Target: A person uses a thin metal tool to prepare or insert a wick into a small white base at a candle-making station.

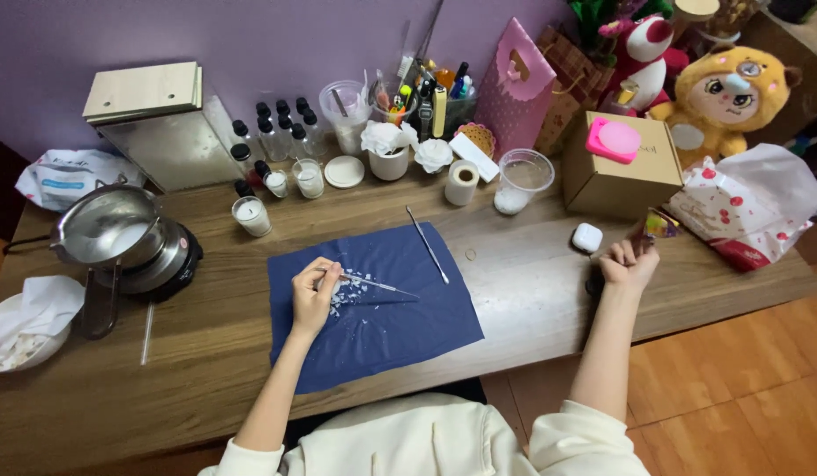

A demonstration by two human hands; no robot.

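purple wall is backing a long wooden table (532,291) that is carrying a crowd of craft things. a dark blue cloth (382,326) is lying flat at the middle of the table, and the left hand (314,295) is resting on its left part, forearm reaching up from the near edge, fingers curling around a thin metal tool (373,284) in a pen-like grip; the tool's tip is pointing right across the cloth. white wax flakes (348,295) are lying scattered just beside that hand. a second thin metal tool (428,245) is lying loose on the cloth's upper right, apart from both hands. the right arm is stretching out well to the right, and the right hand (629,262) is sitting near the table's far right, fingers bunching together and pinching a small multicoloured packet (660,225). a small white case (587,237) is sitting just left of that hand. a metal pot on a black hotplate (126,242) is standing at the left, with small glass candle jars (252,216) and dark-capped bottles (276,132) behind the cloth. a cardboard box (615,172) and plush toys (730,92) are filling the right rear.
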